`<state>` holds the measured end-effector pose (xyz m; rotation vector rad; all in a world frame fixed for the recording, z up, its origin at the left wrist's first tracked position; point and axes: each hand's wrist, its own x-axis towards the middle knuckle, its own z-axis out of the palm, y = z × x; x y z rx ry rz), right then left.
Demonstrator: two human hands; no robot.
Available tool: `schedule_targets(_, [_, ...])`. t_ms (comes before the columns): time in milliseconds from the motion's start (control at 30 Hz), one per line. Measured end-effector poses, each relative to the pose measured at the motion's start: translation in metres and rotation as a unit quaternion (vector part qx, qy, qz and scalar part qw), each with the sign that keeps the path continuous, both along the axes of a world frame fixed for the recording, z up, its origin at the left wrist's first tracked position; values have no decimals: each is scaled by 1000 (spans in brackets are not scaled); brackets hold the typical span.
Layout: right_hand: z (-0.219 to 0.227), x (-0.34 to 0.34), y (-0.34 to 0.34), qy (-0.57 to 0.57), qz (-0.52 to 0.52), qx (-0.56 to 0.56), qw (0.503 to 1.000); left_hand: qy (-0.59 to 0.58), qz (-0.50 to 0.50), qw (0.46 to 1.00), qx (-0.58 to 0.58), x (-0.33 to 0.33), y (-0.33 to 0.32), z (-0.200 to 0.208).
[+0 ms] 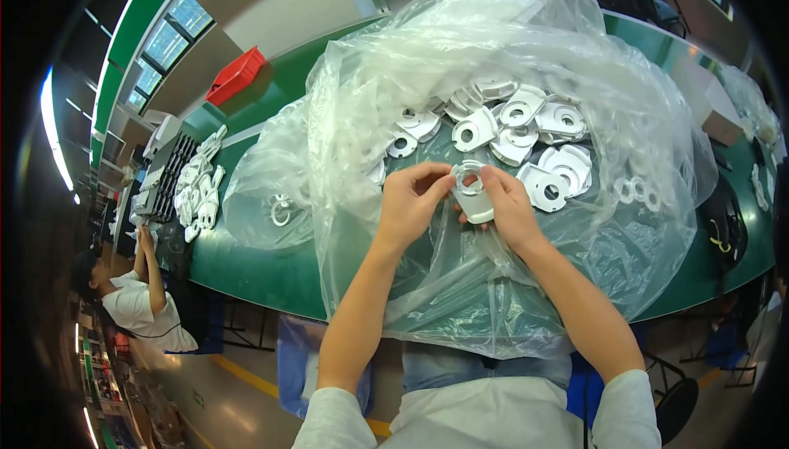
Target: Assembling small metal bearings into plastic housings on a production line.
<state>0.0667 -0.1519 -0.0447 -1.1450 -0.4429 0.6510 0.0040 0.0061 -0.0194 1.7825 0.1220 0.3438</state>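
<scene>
Between my two hands is a white plastic part (475, 205) with a rounded plate and a round opening. A ring (469, 169), pale and partly see-through, sits at the opening. My left hand (413, 204) pinches the ring's left edge between thumb and fingers. On the other side, my right hand (511, 209) grips the plate, its thumb near the ring and fingertips underneath. Just beyond my hands lies a pile of similar white parts (522, 110), inside a large clear plastic bag (394, 63) spread open on the table.
The green table (246, 272) curves around me. Loose rings (637, 191) lie at the right, more under plastic at the left. A red bin (236, 76) stands far left. A co-worker (148, 301) handles something beside more white parts (197, 190). A blue bin (294, 367) is below the edge.
</scene>
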Motion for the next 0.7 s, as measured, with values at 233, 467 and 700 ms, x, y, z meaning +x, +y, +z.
schedule_targets(233, [5, -9, 1, -84, 3, -34, 996, -85, -57, 995, 11, -1, -1, 6])
schedule_targets(467, [7, -14, 2, -86, -42, -65, 993, -110, -15, 976, 187, -8, -7, 16])
schedule_targets(700, [0, -8, 4, -44, -24, -66, 997, -50, 20, 995, 88, -3, -8, 5])
